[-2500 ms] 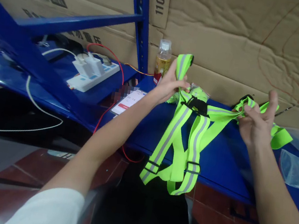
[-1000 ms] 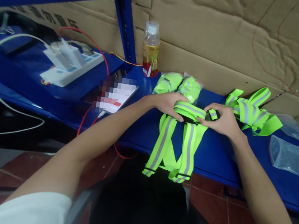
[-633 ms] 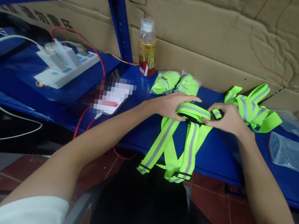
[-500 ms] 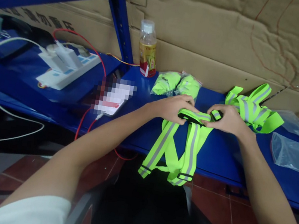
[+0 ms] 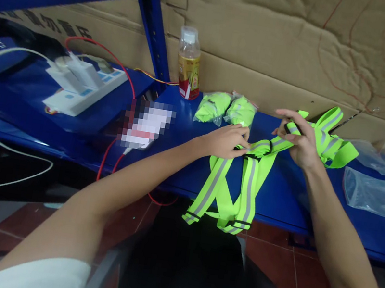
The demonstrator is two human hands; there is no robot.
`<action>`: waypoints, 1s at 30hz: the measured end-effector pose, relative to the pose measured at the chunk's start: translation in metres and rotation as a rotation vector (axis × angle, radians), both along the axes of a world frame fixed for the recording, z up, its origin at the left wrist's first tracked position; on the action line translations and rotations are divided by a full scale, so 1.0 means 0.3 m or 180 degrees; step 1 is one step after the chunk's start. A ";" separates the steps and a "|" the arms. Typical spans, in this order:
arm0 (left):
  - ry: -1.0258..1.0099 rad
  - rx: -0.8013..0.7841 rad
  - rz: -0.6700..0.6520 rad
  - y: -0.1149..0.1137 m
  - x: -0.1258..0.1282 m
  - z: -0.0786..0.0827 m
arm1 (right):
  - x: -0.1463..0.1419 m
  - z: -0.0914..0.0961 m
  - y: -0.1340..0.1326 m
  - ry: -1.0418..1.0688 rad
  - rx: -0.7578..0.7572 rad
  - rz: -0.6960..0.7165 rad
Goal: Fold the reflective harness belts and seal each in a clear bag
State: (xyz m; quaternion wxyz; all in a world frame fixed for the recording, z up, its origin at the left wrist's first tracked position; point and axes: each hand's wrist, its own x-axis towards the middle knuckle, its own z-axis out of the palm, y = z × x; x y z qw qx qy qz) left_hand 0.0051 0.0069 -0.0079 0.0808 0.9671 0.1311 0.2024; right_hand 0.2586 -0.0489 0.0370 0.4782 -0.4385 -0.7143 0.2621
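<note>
Over blue shelving [image 5: 284, 197], bunched left fingers [image 5: 240, 133] and parted right fingers [image 5: 298, 118] hold strapping [image 5: 250, 184].

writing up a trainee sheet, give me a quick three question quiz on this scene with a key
1. What does the right hand hold? a) a phone b) a clear plastic bag c) a green strap
2. How many bagged green bundles lie just beyond the left hand?
3. True or false: the bottle stands to the left of both bundles.

Key: 1 c; 2 two; 3 true.
</note>
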 end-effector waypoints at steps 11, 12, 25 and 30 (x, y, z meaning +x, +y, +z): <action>-0.0166 0.0194 0.0419 -0.031 -0.005 0.006 | -0.083 -0.036 -0.027 -0.0963 -0.0207 0.0450; -0.0205 0.0134 0.0416 -0.025 -0.007 0.004 | -0.072 -0.043 -0.026 -0.1070 -0.0182 0.0426; -0.0896 -0.1088 0.1266 -0.021 0.047 0.015 | -0.121 -0.020 -0.061 -0.2427 0.0188 0.0122; -0.1091 -0.0710 0.1401 -0.061 0.041 0.053 | -0.112 -0.032 -0.050 -0.2417 0.0257 -0.0030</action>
